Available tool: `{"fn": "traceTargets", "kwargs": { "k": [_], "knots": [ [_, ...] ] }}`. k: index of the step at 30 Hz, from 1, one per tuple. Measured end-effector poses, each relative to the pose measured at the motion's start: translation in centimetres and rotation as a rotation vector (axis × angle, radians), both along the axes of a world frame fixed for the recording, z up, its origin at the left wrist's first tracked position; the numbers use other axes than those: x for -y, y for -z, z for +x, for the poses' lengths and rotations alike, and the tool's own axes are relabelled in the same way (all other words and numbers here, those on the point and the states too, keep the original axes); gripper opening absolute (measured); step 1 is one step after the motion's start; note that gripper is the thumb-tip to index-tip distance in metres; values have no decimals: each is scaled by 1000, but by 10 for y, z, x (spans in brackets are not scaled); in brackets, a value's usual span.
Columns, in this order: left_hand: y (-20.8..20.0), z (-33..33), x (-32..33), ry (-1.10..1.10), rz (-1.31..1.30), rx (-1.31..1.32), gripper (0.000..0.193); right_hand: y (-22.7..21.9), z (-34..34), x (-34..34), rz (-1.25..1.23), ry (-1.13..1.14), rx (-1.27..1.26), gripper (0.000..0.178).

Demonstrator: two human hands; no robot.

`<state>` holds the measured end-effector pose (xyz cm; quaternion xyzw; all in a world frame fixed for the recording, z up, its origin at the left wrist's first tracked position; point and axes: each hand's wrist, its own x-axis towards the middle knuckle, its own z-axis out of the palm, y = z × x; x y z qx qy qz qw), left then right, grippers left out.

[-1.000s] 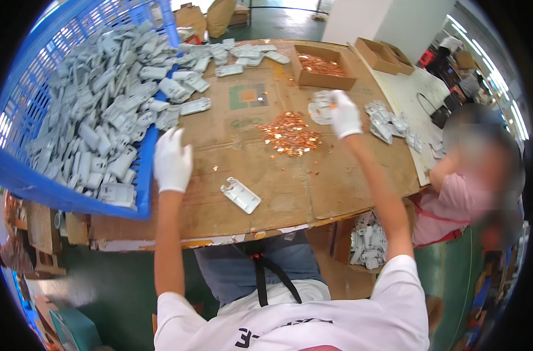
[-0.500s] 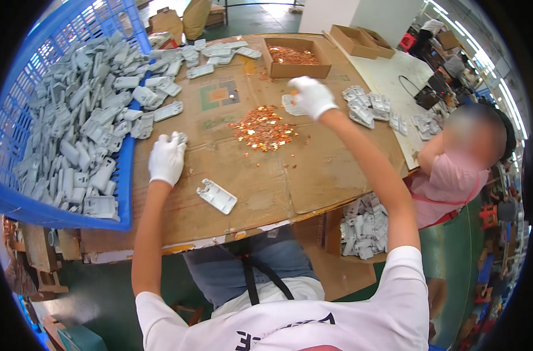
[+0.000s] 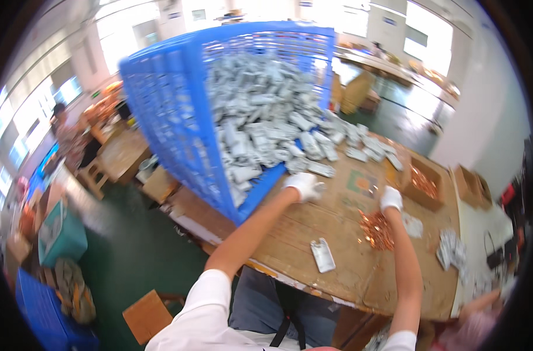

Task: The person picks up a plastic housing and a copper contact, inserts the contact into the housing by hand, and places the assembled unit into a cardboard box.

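My left hand, in a white glove, rests by the near edge of the cardboard-covered table's basket side, close to several pale grey plastic housings. Its fingers are curled; what they hold, if anything, is too small to name. Gloved in white too, my right hand is over the far edge of a pile of small copper-coloured metal pieces; blur hides its fingers. A single pale plastic housing lies hollow side up nearer to me. Another housing lies right of the pile.
A tilted blue plastic basket full of grey housings stands at the left. Beyond the pile is a cardboard box of copper pieces. More housings lie at the right, near a co-worker's arm. A wooden stool stands at lower left.
My view has swung left, bringing more of the basket and room into sight. My right hand has moved from the housing beside the pile to the pile's far edge. The left stays near the basket.
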<state>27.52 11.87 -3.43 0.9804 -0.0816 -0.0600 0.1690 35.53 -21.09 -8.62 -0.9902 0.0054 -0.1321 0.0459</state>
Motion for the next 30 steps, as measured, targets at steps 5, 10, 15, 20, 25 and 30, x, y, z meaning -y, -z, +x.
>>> {"fn": "traceTargets", "kwargs": {
  "k": [5,10,15,20,25,30],
  "knots": [
    [60,9,-7,-44,-902,213,45,11,12,-9,46,-96,92,11],
    [66,7,0,21,-1028,430,48,0,18,3,125,-116,46,16],
    [57,1,-1,39,-1111,433,46,8,33,21,323,-143,-139,9],
    [57,-5,7,127,-1169,439,49,-2,24,-11,-235,-198,-11,22],
    [66,-2,-6,103,-1221,386,39,-3,9,-39,-95,-79,-64,21],
    [64,30,-6,105,-1209,311,43,-11,17,-11,-158,-157,39,17]
  ]
}}
